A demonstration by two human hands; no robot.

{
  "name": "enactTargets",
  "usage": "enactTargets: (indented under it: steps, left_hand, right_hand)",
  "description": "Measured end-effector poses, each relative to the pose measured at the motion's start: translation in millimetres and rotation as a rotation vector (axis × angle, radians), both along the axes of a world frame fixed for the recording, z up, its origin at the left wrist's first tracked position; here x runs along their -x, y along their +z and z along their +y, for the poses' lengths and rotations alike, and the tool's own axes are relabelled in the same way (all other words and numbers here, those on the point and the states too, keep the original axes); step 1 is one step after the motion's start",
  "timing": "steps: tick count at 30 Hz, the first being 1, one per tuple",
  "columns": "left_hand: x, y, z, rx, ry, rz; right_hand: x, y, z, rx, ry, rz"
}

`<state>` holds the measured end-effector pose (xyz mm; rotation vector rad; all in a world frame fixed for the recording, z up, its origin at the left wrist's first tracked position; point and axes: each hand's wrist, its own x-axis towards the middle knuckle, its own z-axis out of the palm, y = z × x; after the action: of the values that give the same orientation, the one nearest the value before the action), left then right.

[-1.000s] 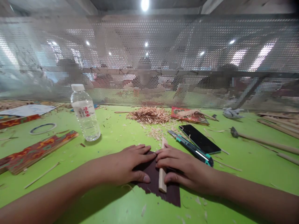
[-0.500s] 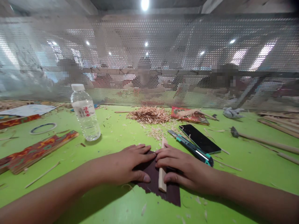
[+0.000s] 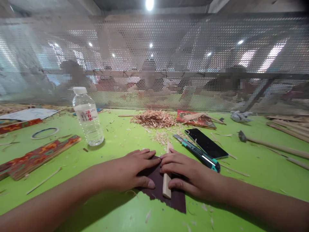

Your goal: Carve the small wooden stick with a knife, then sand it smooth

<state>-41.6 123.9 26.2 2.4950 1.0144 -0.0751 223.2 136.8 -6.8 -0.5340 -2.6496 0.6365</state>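
A dark brown sheet with a ragged near edge, like sandpaper [image 3: 156,188], lies on the green table. My left hand [image 3: 131,170] rests flat on its left part, fingers stretched out and thumb apart. Across the sheet lies a pale wooden strip [image 3: 167,189], pointing away from me. My right hand [image 3: 187,172] holds this strip from the right, fingers over its top and thumb at its near side. Part of the strip is hidden under those fingers. Just beyond my right hand is a teal and black utility knife [image 3: 198,153], blade showing, beside a black phone [image 3: 207,143].
A water bottle [image 3: 88,117] stands at the left, near patterned red boards [image 3: 43,158] and a tape roll [image 3: 44,132]. Wood shavings [image 3: 154,119] are heaped behind my hands. A hammer-like tool [image 3: 270,145] lies at the right. A perforated screen [image 3: 154,90] closes the back; people sit beyond it.
My right hand and the wooden strip have shifted very slightly to the left. The left hand stays in place on the brown sheet.
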Motion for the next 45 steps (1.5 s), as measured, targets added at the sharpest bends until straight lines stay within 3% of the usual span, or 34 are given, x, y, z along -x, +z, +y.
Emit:
enactTargets:
  steps: [18, 45]
  left_hand:
    - [-1.4, 1.0, -0.8, 0.0, -0.002, 0.062]
    - [1.6, -2.0, 0.2, -0.001, 0.001, -0.002]
  right_hand:
    - [-1.9, 1.0, -1.5, 0.003, -0.014, -0.028]
    - [-1.7, 0.7, -1.5, -0.019, -0.014, -0.02]
